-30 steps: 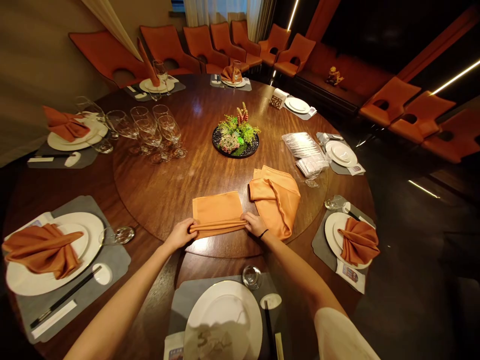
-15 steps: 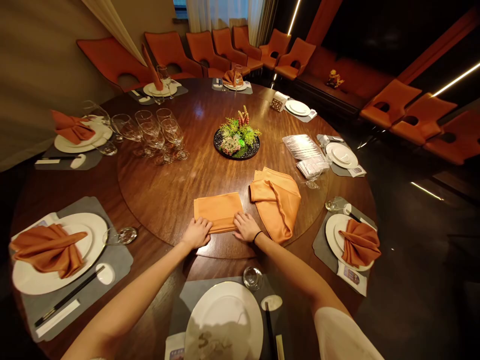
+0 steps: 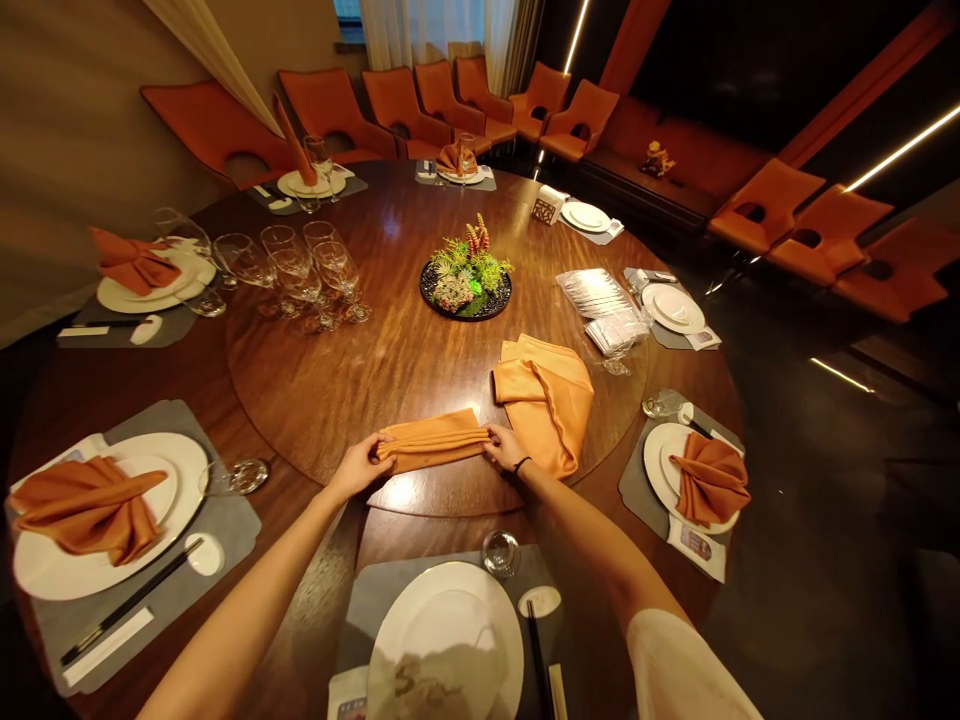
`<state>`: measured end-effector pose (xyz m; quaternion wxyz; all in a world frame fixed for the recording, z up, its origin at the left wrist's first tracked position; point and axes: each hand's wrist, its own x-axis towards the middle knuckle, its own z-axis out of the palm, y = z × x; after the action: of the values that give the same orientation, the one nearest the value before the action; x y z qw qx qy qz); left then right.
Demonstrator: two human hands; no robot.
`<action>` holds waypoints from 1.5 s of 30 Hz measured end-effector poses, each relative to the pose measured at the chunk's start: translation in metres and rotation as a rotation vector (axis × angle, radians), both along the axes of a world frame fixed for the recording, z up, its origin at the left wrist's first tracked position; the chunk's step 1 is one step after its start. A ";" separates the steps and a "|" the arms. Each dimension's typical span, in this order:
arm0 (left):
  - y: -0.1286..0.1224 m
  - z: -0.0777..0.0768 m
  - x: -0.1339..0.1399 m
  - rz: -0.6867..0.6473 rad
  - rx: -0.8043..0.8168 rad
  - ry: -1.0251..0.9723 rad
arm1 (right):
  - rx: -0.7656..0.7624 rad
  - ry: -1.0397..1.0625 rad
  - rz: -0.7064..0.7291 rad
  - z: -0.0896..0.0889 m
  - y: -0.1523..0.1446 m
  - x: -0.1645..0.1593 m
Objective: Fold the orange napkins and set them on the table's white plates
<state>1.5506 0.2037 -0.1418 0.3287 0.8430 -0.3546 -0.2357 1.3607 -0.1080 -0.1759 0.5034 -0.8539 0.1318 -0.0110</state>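
Note:
An orange cloth napkin (image 3: 435, 441), gathered into narrow lengthwise pleats, lies over the front part of the round wooden turntable (image 3: 315, 400). My left hand (image 3: 363, 466) pinches its left end between thumb and fingers. At the right end, my right hand (image 3: 505, 446) grips the pleats the same way. Just beyond my right hand rests a loosely folded pile of orange napkins (image 3: 551, 400). Nearer to me, below both hands, a white plate (image 3: 446, 640) sits on a grey placemat (image 3: 375, 590), with a small glass (image 3: 500, 553) behind it.
Several stemmed glasses (image 3: 300, 270) stand at the left of the turntable. A planted centrepiece (image 3: 466, 275) occupies the middle, with wrapped packets (image 3: 600, 310) to its right. Place settings with folded napkins, such as one on a left plate (image 3: 184, 500), ring the table.
The flat folded napkin now shows raised pleats across its width. Both hands have gone from lying on its front edge to pinching its two ends. The view has shifted slightly.

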 end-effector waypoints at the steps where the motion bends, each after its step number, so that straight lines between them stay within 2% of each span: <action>1: -0.002 0.003 -0.003 -0.045 0.031 -0.112 | -0.123 -0.031 0.031 0.003 -0.001 0.003; 4: -0.015 0.014 -0.019 -0.153 0.212 -0.514 | -0.503 0.001 0.112 0.011 0.003 0.016; 7: -0.034 0.019 -0.039 -0.164 0.383 -0.725 | -0.734 0.187 0.136 0.016 0.014 0.029; 10: -0.052 0.019 -0.049 -0.183 0.463 -0.756 | -0.824 0.290 0.123 0.020 0.022 0.036; 14: -0.065 0.018 -0.050 -0.279 0.474 -0.698 | -0.867 0.315 0.127 0.031 0.029 0.035; 17: -0.068 0.017 -0.051 -0.340 0.474 -0.687 | -0.953 0.238 0.128 0.037 0.041 0.029; 20: -0.070 0.014 -0.053 -0.346 0.492 -0.721 | -1.071 0.067 0.161 0.037 0.058 0.027; 23: -0.070 0.011 -0.052 -0.340 0.493 -0.735 | -1.083 -0.041 0.303 0.034 0.064 0.033; 26: -0.065 0.010 -0.042 -0.340 0.476 -0.722 | -1.043 -0.019 0.386 0.036 0.049 0.041; 31: -0.051 0.018 -0.014 -0.473 0.399 -0.652 | -0.969 0.057 0.420 0.056 0.015 0.044; 35: -0.049 0.022 -0.005 -0.576 0.316 -0.585 | -0.986 0.055 0.434 0.065 0.012 0.036; 39: -0.052 0.018 -0.010 -0.590 0.309 -0.550 | -1.012 0.058 0.420 0.052 0.021 0.021; 45: -0.054 0.008 -0.026 -0.517 0.364 -0.573 | -0.981 0.032 0.364 0.024 0.027 0.009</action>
<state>1.5246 0.1494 -0.1337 -0.0072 0.8021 -0.5839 -0.1254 1.3700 -0.0814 -0.1518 0.0357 -0.9984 -0.0320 0.0292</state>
